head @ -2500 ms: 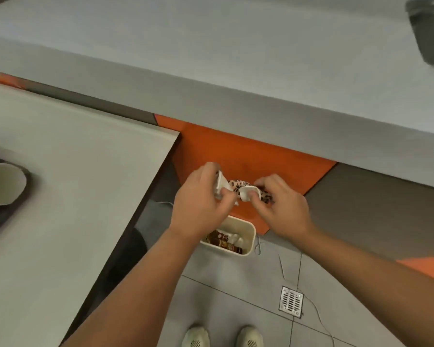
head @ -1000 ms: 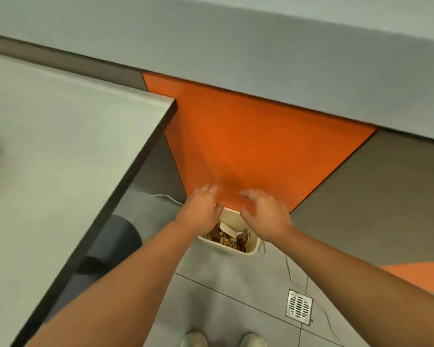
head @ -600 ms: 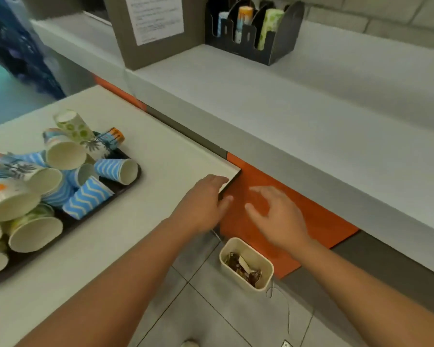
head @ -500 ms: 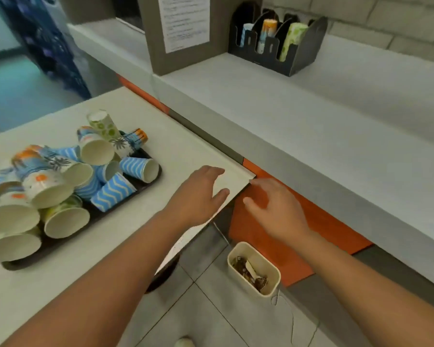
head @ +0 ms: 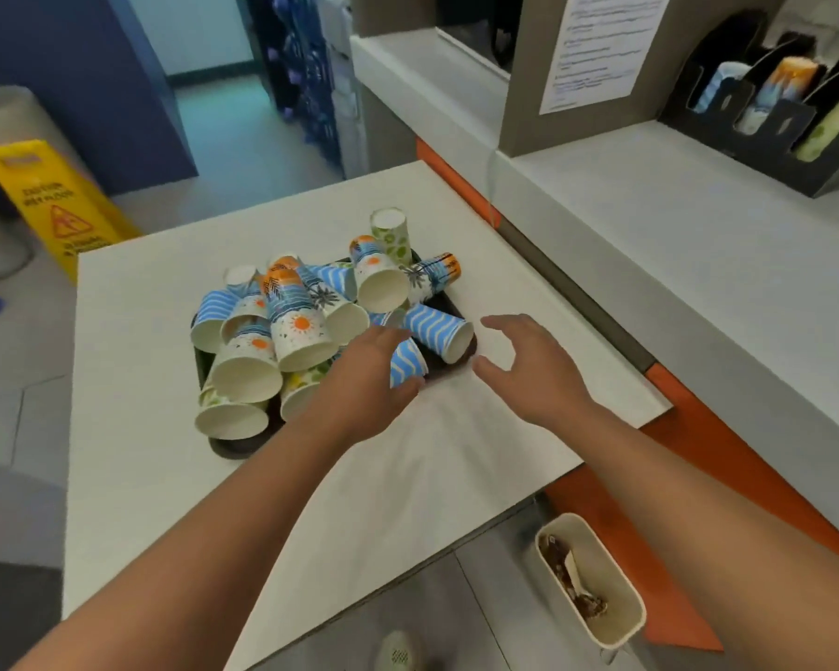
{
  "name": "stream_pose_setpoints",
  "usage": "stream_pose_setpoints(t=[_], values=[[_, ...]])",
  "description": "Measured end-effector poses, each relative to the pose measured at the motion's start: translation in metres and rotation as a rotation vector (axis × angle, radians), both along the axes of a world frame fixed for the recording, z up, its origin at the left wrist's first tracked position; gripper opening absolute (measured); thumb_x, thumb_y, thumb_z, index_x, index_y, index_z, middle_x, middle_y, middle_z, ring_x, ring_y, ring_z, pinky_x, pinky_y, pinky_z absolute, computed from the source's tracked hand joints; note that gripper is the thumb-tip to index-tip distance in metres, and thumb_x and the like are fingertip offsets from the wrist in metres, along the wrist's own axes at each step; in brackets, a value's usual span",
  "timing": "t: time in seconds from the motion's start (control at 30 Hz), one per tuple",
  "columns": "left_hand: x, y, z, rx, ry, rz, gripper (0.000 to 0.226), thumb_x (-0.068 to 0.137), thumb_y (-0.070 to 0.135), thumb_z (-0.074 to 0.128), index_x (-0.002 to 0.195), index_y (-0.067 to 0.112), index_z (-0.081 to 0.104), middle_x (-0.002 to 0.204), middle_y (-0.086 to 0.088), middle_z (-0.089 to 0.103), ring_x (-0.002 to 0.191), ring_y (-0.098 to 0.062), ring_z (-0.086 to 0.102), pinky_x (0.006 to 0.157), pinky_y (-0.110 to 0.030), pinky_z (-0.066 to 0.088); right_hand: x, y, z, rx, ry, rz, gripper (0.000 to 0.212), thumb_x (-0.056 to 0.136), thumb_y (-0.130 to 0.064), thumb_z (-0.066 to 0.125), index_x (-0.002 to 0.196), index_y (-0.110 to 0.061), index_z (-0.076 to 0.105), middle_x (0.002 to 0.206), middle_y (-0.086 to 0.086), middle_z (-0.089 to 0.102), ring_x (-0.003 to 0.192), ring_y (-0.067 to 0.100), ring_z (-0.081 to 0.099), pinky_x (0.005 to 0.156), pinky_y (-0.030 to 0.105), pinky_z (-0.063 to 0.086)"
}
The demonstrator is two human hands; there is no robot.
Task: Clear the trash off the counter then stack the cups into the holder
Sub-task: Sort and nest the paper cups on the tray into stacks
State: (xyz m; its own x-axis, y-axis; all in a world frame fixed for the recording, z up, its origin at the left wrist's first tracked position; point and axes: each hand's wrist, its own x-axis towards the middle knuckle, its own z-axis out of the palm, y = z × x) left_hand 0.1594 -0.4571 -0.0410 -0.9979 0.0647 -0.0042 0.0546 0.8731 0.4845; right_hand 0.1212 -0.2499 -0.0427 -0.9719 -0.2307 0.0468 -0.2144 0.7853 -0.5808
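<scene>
Several patterned paper cups lie tumbled on a dark tray (head: 233, 447) on the white table (head: 408, 486). My left hand (head: 359, 385) is at the tray's near right corner, fingers over and thumb under a blue wavy cup (head: 405, 363). My right hand (head: 529, 365) hovers open just right of the tray, beside a second blue wavy cup (head: 439, 331) lying on its side. The black cup holder (head: 747, 133) stands on the grey counter (head: 674, 234) at the upper right, with cup stacks in its slots.
A cream trash bin (head: 621, 622) with wrappers in it sits on the floor below the table's right corner. A brown box with a paper notice (head: 596, 46) stands on the counter. A yellow wet-floor sign (head: 54, 205) is at far left.
The view swung up from the floor bin to the table. Both hands, empty after dropping trash in the bin, moved left to the cup tray; the left hand now wraps a blue wavy cup.
</scene>
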Motion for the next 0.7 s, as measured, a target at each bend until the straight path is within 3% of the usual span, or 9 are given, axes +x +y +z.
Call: stream_pose_setpoints(t=[0.4,0.7], values=[[-0.024,0.0,-0.063,-0.06,-0.113,0.208,0.067,0.09,0.031,0.061,0.148,0.013,0.033,0.148,-0.004,0.039,0.134,-0.023,0.039,0.108,-0.03,0.033,-0.1,-0.039,-0.041,0.046,-0.145,0.144,0.051,0.084,-0.039,0.063,0.131,-0.02,0.053,0.128,0.002,0.055,0.117,0.023,0.051,0.094,0.038,0.044],[-0.038,0.011,-0.085,-0.124,-0.103,0.371,0.057,0.092,0.023,0.058,0.143,0.007,0.039,0.141,-0.009,0.046,0.126,-0.029,0.04,0.107,-0.034,0.032,-0.137,-0.038,-0.075,0.108,-0.29,0.209,0.059,0.077,-0.043,0.068,0.129,-0.019,0.053,0.122,0.004,0.056,0.111,0.025,0.055,0.089,0.037,0.046]])
